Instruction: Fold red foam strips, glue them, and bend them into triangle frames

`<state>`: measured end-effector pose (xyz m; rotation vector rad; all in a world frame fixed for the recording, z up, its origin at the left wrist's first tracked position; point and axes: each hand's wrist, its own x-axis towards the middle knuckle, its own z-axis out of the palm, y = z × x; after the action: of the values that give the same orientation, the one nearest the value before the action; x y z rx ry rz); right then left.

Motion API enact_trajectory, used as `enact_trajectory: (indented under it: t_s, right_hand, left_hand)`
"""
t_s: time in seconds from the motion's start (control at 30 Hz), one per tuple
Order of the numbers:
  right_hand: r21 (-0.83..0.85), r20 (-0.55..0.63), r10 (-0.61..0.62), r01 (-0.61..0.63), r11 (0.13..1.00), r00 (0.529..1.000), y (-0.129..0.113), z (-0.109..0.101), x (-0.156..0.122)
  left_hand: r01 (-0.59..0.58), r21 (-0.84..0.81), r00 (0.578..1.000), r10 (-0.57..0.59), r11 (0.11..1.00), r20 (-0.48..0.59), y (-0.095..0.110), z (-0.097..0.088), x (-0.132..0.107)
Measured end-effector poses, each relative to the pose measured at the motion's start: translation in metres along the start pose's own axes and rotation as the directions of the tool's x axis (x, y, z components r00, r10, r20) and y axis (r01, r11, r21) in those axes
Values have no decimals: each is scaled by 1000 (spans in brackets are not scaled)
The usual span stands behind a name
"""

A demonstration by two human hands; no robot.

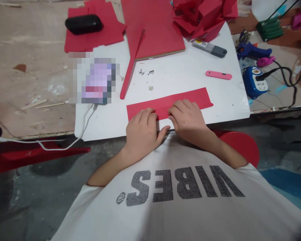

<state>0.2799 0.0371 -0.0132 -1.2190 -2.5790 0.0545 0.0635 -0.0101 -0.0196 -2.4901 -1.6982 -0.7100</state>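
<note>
A long strip of red paper (163, 103) lies near the front edge of the white board, in front of my body. My left hand (141, 129) is on its left part, fingers bent over the near edge and thumb pointing right. On the middle of the strip, my right hand (187, 117) has its fingers curled together against the near edge. What lies under both sets of fingertips is hidden. Beyond the strip, a narrow folded red paper strip (127, 80) leans across the corner of a red paper stack (155, 30).
A blurred phone (97, 80) with a white cable is at left. Red sheets under a black case (83, 24) lie behind it. Crumpled red paper (205, 16), a grey cutter (209, 48) and a pink cutter (218, 75) are at right, beside a blue glue gun (253, 51) and blue power socket (256, 82).
</note>
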Motion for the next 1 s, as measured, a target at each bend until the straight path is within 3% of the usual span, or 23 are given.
enact_trajectory:
  t_s: [0.2, 0.5, 0.67, 0.83, 1.0]
  right_hand:
    - [-43, -21, -4, 3, 999, 1000, -1, 2, -1]
    - [-6, -192, -76, 76, 997, 978, -1, 9, -15]
    - [-27, -130, -99, 97, 995, 986, -5, 5, -16]
    - [28, -43, -214, 215, 976, 976, -9, 0, -15]
    - [-6, 30, -124, 124, 992, 992, 2, -6, -32]
  left_hand:
    - [15, 0, 1000, -15, 1000, -11, 2, 0, -2]
    - [-225, 42, 971, 228, 973, -68, -23, 13, -37]
    - [-245, 111, 961, 256, 963, -106, -25, 15, -39]
    - [-224, 137, 971, 232, 965, -50, -21, 15, -40]
    - [-179, 125, 983, 181, 976, -8, -24, 12, -48]
